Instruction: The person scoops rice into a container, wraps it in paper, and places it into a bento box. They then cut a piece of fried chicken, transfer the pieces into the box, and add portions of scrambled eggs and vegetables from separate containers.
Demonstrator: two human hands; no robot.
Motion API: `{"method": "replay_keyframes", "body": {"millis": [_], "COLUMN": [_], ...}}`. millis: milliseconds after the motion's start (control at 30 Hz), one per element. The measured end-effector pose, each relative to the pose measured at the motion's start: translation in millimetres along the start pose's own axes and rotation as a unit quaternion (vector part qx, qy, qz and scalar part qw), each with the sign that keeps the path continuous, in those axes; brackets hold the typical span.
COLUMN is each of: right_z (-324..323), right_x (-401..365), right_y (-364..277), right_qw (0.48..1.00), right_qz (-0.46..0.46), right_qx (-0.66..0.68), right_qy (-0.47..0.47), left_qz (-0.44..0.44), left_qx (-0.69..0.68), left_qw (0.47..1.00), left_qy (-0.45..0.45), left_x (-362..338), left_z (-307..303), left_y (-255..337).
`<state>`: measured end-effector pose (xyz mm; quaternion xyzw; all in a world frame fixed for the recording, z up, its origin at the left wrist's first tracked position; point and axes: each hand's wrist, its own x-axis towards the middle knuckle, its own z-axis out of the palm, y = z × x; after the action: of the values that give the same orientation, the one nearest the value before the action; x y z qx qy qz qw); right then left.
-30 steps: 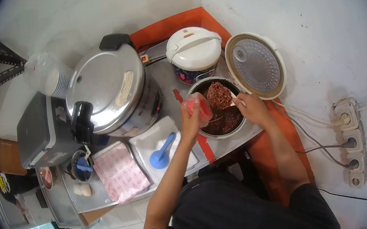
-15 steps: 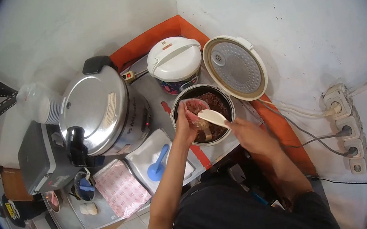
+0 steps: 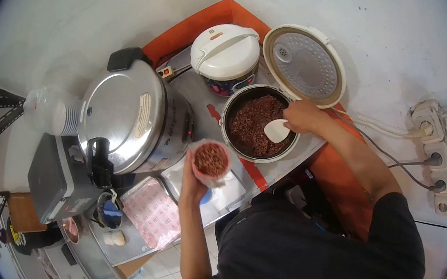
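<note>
My left hand [image 3: 188, 182] is wrapped round a small cup [image 3: 225, 168] with a pinkish rim, filled with reddish-brown rice. It is held over the counter, left of the open rice cooker [image 3: 226, 137]. My right hand [image 3: 305, 116] grips a white rice paddle [image 3: 276, 131], its handle mostly hidden by the fingers. The paddle's blade lies over the brown rice [image 3: 249, 119] in the cooker, near the right side of the pot. The cooker's lid [image 3: 307, 66] stands raised behind my right hand. Below the cup, a blue scoop [image 3: 206, 197] is mostly covered.
A closed white-lidded cooker [image 3: 228, 48] stands behind the open one. On the left are a large steel rice cooker [image 3: 124, 116], pink printed paper sheets [image 3: 151, 214] and a grey box [image 3: 50, 176]. Cords run to wall sockets [image 3: 431, 137] at the right.
My left hand has carried the cup leftward, out from over the cooker, and the rice in it now shows. My right hand has moved up with the paddle, which has swung lower into the pot.
</note>
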<state>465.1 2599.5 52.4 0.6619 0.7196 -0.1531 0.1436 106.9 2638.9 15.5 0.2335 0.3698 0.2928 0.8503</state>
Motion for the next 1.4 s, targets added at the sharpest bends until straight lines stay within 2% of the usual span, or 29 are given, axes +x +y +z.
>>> {"method": "replay_keyframes", "body": {"millis": [33, 67, 167, 233, 333, 533, 633, 800, 1033, 1100, 1200, 1267, 1400], "right_z": [6.2, 15.2, 32.6, 37.5, 45.5, 42.4, 39.9, 42.5, 27.9, 25.0, 13.8, 0.8, -11.4], "right_x": [9.1, 19.1, 39.1, 46.8, 51.3, 61.2, 58.4, 64.4, 62.1, 57.2, 42.7, 23.7, -9.4], "right_y": [-2.8, -5.7, -18.7, -23.5, -24.1, -36.6, -36.7, -22.9, -10.0, -6.9, 1.7, 4.8, 1.9], "right_qw": [1.000, 0.999, 0.996, 0.994, 0.989, 0.982, 0.976, 0.967, 0.962, 0.961, 0.956, 0.954, 0.945], "right_qz": [-0.019, -0.037, -0.067, -0.080, -0.097, -0.138, -0.164, -0.195, -0.167, -0.140, -0.098, -0.051, 0.032], "right_qx": [0.011, 0.021, 0.048, 0.068, 0.106, 0.129, 0.144, 0.161, 0.213, 0.239, 0.274, 0.280, 0.262], "right_qy": [-0.011, -0.023, -0.034, -0.034, -0.029, -0.009, 0.001, 0.003, -0.023, -0.015, 0.028, 0.091, 0.194], "left_qz": [-0.046, -0.034, -0.068, -0.054, -0.060, -0.062, -0.030, -0.037, -0.037, -0.028, 0.016, 0.061, 0.159], "left_qx": [-0.028, -0.030, -0.054, -0.072, -0.088, -0.068, -0.081, -0.124, -0.127, -0.096, -0.035, 0.015, 0.122], "left_qw": [0.999, 0.999, 0.996, 0.996, 0.993, 0.995, 0.994, 0.989, 0.989, 0.995, 0.999, 0.998, 0.980], "left_qy": [-0.001, -0.020, 0.004, -0.006, -0.040, -0.034, -0.067, -0.075, -0.066, -0.029, -0.006, 0.008, -0.005], "left_x": [-5.0, 0.6, 4.3, 10.5, 11.5, 14.6, 16.8, 13.6, 11.7, 5.5, 6.4, 10.4, 60.9], "left_z": [-10.0, -28.2, -21.7, -23.6, -20.7, -21.0, -26.6, -26.1, -27.7, -21.5, -14.0, -3.2, 22.5], "left_y": [-12.1, -33.6, -63.8, -77.4, -71.8, -65.4, -69.3, -67.4, -69.4, -62.0, -44.8, -32.5, -30.8]}}
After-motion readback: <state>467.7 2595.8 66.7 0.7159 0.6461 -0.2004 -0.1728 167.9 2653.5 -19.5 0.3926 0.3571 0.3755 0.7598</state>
